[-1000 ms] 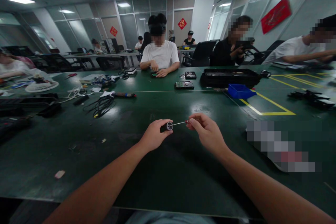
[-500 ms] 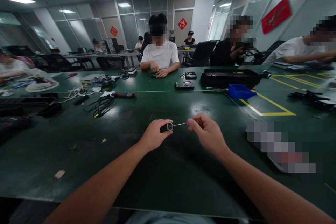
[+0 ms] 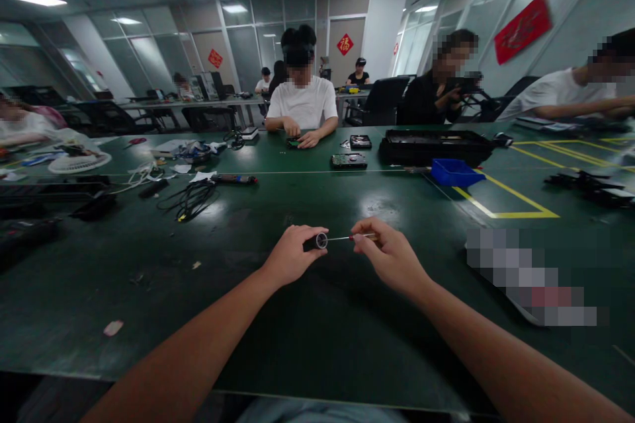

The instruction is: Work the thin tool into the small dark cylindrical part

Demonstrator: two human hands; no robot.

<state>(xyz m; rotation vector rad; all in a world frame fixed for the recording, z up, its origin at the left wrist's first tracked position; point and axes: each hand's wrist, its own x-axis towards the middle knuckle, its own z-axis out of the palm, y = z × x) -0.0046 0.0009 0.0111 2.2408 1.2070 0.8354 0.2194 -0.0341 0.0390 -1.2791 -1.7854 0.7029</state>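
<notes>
Wrapped around a short black cylinder [image 3: 311, 242] with a pale ring at its open end is my left hand [image 3: 289, 255]. That open end faces right, and what lies inside it is too small to make out. My right hand [image 3: 389, 251] grips a screwdriver [image 3: 340, 238] by its handle, which has a red collar. The thin metal shaft points left, and its tip reaches the ringed end of the cylinder. Both hands are above the dark green table [image 3: 307, 344].
Cables [image 3: 191, 198] and a pen-like tool [image 3: 235, 179] lie ahead on the left. Hard drives [image 3: 348, 161] rest near a co-worker [image 3: 301, 102] across the table. A blue bin [image 3: 455, 172] and a long black casing [image 3: 436, 145] stand at the right. A blurred-out pale object [image 3: 520, 281] lies nearer.
The fingers of my right hand have shifted and loosened slightly around the screwdriver handle, showing more of it. My left hand and the cylinder have hardly moved.
</notes>
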